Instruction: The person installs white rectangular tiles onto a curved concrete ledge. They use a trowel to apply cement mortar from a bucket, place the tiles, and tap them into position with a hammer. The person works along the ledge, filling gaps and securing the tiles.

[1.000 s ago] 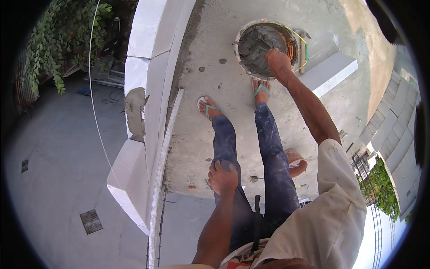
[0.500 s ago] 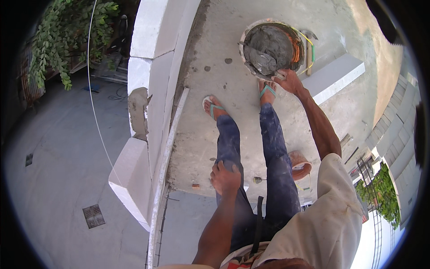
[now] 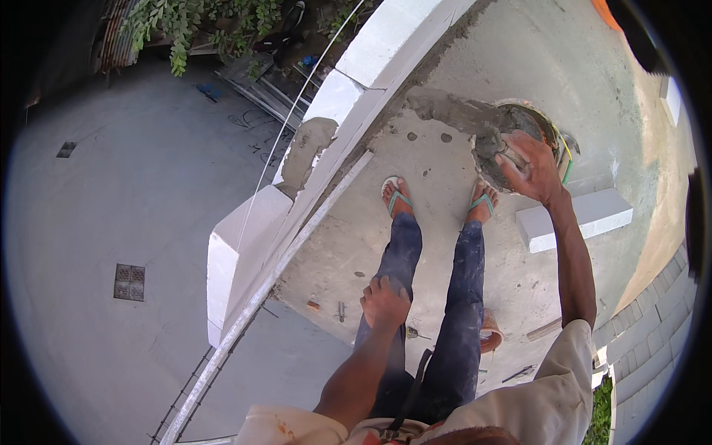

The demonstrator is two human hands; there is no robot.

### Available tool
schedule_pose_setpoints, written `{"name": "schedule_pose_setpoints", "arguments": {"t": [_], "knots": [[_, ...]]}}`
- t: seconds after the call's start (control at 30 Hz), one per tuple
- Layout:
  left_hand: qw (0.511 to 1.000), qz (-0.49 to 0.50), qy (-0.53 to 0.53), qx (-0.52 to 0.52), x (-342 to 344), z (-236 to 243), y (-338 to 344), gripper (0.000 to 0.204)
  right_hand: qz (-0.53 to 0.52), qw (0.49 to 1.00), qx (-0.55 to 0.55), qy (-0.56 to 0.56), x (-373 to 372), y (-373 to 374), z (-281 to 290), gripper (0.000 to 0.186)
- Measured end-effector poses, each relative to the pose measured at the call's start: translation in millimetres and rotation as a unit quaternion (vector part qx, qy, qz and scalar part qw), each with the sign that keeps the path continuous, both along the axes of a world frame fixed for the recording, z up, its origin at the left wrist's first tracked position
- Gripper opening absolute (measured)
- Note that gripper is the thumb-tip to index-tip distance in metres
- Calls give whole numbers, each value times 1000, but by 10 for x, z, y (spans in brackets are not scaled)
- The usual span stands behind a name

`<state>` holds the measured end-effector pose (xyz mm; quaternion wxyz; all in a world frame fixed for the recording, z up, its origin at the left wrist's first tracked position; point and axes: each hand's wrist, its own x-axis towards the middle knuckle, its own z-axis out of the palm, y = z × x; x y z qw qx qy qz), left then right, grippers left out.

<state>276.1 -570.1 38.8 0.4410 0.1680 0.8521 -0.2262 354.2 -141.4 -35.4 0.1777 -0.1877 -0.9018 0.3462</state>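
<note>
My right hand [image 3: 532, 167] is closed round the handle of a trowel [image 3: 454, 111], whose blade is coated with wet grey mortar and reaches left toward the block wall. Below it stands a round bucket [image 3: 550, 119] of grey mortar, partly hidden by the hand and trowel. My left hand [image 3: 385, 302] rests on my left knee, holding nothing, its fingers spread over the trouser leg. To the left runs a low wall of white blocks [image 3: 389, 41], with a patch of grey mortar [image 3: 310, 148] in a gap between blocks.
A taut white string [image 3: 302, 90] runs along the wall. A loose white block [image 3: 582, 216] lies right of the bucket. A reddish-brown pail [image 3: 491, 334] is beside my right leg. Beyond the wall lies a lower concrete floor [image 3: 141, 193] with drain grates [image 3: 130, 282].
My right hand has lifted from the bucket's rim and now holds the mortar-coated trowel over the bucket. The view has turned, shifting the wall rightward. My left hand stays on the knee.
</note>
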Motion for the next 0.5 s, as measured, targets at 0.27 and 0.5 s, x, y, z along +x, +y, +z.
{"name": "schedule_pose_setpoints", "arguments": {"t": [0.27, 0.5], "knots": [[1000, 26, -3, 6, -8, 29, -48, 67, 87, 924, 368, -54, -1532, 83, 400, 63], [999, 44, 8, 21, 50, 3, -130, 67, 51, 871, 487, -42, -1538, 445, 223, 72]]}}
